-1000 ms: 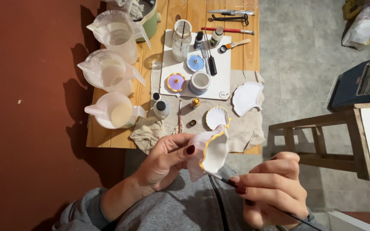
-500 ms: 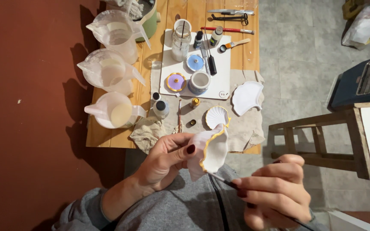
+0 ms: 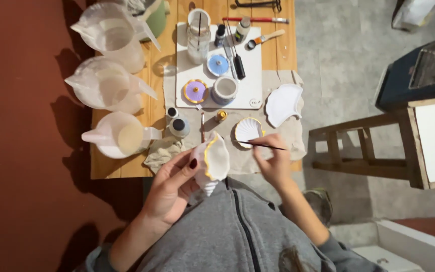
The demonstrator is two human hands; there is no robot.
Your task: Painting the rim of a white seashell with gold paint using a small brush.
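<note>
My left hand (image 3: 173, 184) holds a white conch-shaped shell dish (image 3: 212, 161) with a gold-painted rim, just off the near edge of the table. My right hand (image 3: 273, 161) grips a thin dark paintbrush (image 3: 264, 145), its tip lying over a small white scallop dish (image 3: 247, 131) with a gold rim on the beige cloth (image 3: 288, 133). A larger plain white scallop dish (image 3: 283, 103) lies further right on the cloth. A small gold paint pot (image 3: 221, 116) stands just beyond the dishes.
Three translucent measuring jugs (image 3: 112, 90) line the left of the wooden table (image 3: 157, 75). A white mat (image 3: 250, 70) carries a purple lidded pot (image 3: 196, 91), a blue lid, a cup, a jar and tools. Small bottles (image 3: 178, 126) stand nearby. A wooden stool (image 3: 368, 146) is at right.
My right hand has moved up from my lap and forward, bringing the brush tip to the small scallop dish. The left hand and conch shell shifted slightly toward the table.
</note>
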